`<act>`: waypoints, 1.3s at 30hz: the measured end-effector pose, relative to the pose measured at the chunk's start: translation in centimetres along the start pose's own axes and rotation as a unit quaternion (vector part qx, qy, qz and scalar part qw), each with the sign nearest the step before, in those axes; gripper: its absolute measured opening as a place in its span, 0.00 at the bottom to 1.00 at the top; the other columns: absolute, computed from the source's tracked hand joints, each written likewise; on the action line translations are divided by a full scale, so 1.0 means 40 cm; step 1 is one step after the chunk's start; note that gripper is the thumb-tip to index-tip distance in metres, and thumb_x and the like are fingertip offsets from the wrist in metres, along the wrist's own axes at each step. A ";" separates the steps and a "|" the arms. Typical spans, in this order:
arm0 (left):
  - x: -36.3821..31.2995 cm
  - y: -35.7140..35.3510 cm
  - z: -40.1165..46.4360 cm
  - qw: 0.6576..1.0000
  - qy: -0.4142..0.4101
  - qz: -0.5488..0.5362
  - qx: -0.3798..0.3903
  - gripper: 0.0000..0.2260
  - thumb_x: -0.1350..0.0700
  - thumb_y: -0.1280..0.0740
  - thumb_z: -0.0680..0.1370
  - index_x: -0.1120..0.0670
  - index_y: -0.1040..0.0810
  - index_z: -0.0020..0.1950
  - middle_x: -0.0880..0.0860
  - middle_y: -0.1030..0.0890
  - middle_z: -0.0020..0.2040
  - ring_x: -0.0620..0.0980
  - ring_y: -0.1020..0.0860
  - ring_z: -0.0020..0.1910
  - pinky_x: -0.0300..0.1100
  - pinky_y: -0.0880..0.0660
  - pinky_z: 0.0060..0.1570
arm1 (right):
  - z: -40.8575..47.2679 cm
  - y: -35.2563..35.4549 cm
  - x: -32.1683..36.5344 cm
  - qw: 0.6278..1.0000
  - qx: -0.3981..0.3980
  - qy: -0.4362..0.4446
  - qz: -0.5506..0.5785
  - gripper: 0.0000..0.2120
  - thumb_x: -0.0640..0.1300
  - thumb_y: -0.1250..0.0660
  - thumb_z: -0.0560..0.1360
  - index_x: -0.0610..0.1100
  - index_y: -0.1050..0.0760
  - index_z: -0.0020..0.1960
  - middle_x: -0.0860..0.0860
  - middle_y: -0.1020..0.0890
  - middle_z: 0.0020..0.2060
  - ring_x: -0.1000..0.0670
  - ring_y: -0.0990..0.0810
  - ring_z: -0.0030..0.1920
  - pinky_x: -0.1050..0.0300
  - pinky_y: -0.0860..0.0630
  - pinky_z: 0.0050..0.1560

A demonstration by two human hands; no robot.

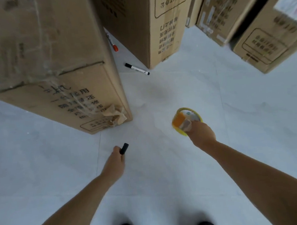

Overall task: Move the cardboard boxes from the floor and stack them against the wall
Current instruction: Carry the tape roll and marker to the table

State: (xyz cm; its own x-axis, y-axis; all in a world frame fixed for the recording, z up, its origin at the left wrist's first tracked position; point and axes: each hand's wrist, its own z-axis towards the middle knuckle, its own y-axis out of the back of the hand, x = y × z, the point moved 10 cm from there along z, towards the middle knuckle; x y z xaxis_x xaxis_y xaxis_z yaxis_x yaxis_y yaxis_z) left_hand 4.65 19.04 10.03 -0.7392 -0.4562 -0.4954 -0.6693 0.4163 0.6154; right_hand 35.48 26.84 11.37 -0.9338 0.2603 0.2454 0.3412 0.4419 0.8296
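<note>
On the pale tiled floor [168,165] stand taped cardboard boxes [56,67]. The left hand [115,161] grips a black marker [124,148], the right hand [201,132] a tape roll [183,119]; lifting needs both freed.

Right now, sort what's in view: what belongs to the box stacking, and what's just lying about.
Job:
- large cardboard box
- tall printed box
- boxes at right

Lying about or merely in hand:
- black marker on the floor
- red-capped marker
- tape roll, right hand
- black cap, left hand
</note>
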 end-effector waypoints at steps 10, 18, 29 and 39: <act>-0.418 0.400 -0.658 0.999 -0.037 -0.032 0.020 0.02 0.60 0.41 0.80 0.58 0.33 0.50 0.62 0.22 0.41 0.62 0.24 0.38 0.55 0.26 0.38 | -0.689 0.606 0.003 0.991 0.004 -0.066 0.119 0.11 0.48 0.39 0.78 0.43 0.30 0.40 0.48 0.25 0.31 0.43 0.25 0.36 0.57 0.36 0.32; -0.749 0.589 -1.080 0.984 -0.170 -0.026 0.036 0.02 0.59 0.38 0.79 0.54 0.29 0.51 0.57 0.22 0.41 0.57 0.23 0.41 0.45 0.28 0.39 | -1.179 0.964 0.018 0.964 -0.053 -0.093 0.245 0.15 0.44 0.37 0.76 0.45 0.37 0.33 0.51 0.30 0.27 0.52 0.34 0.27 0.58 0.40 0.28; -0.935 0.533 -1.304 0.944 -0.297 -0.028 0.138 0.07 0.59 0.35 0.78 0.46 0.27 0.48 0.53 0.22 0.39 0.58 0.22 0.43 0.44 0.29 0.40 | -1.687 0.900 -0.131 0.838 -0.203 -0.314 0.397 0.12 0.41 0.36 0.75 0.36 0.32 0.37 0.45 0.28 0.29 0.49 0.33 0.30 0.56 0.37 0.30; -1.158 0.196 -1.605 0.840 -0.433 0.107 0.310 0.09 0.61 0.35 0.78 0.47 0.27 0.45 0.56 0.20 0.42 0.59 0.22 0.44 0.43 0.29 0.40 | -2.193 0.685 -0.292 0.624 -0.333 -0.515 0.484 0.14 0.43 0.36 0.76 0.31 0.28 0.39 0.43 0.26 0.29 0.47 0.30 0.31 0.54 0.33 0.34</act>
State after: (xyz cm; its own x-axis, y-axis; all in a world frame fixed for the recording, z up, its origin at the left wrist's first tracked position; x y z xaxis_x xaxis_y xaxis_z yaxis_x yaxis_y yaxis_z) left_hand 38.44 -7.05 77.14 -0.4453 0.3116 -0.8394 -0.2259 0.8681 0.4421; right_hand 46.30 -39.40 75.24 0.3574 0.6932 0.6259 0.2506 -0.7168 0.6507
